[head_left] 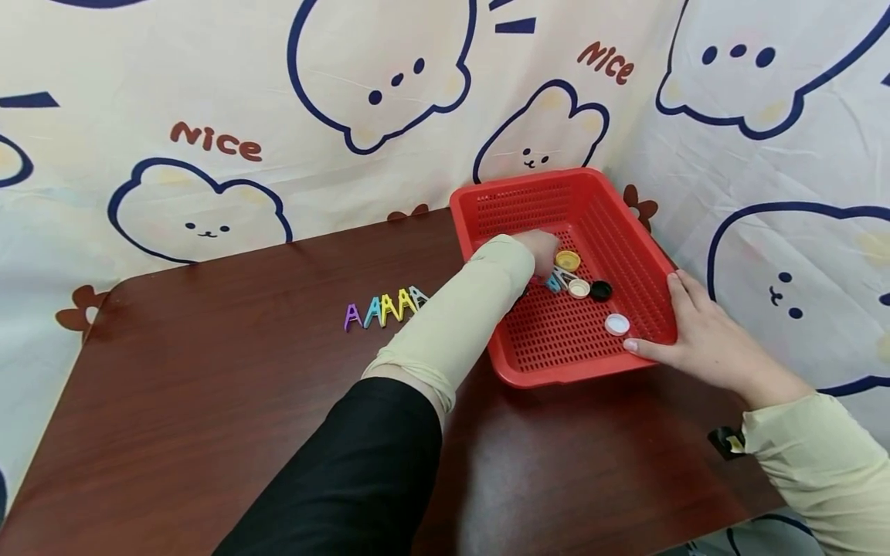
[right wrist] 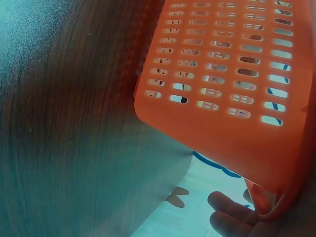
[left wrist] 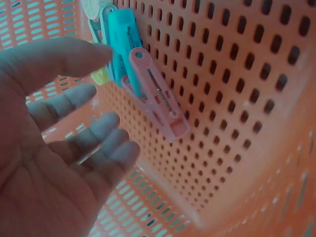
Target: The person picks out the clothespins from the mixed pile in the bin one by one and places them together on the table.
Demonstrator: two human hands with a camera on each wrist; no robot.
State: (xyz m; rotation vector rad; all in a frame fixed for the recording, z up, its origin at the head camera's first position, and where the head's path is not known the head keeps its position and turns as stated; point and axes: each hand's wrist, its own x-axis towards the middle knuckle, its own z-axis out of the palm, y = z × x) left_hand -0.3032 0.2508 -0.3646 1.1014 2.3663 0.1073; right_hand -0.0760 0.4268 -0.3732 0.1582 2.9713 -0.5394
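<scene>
My left hand (head_left: 544, 247) reaches down inside a red plastic basket (head_left: 577, 377), its fingers apart and loosely bent with nothing held. In the left wrist view those fingers are beside a blue clothespin (left wrist: 123, 39) and a pink clothespin (left wrist: 160, 96) on the basket's perforated bottom. A pale clothespin (left wrist: 102, 24) lies just behind the blue one. My right hand (head_left: 716, 351) grips the basket's right rim, thumb over the near corner and fingers along the outer side. The right wrist view shows its fingertips (right wrist: 229, 215) below the basket rim (right wrist: 269, 210).
A yellow cap (head_left: 568, 260), a black cap (head_left: 601, 291) and white caps, one near the front (head_left: 616, 324), lie in the basket. Several clothespins stand in a row on the brown table (head_left: 243, 386), a purple clothespin (head_left: 352, 317) leftmost. A patterned cloth (head_left: 389, 177) hangs behind.
</scene>
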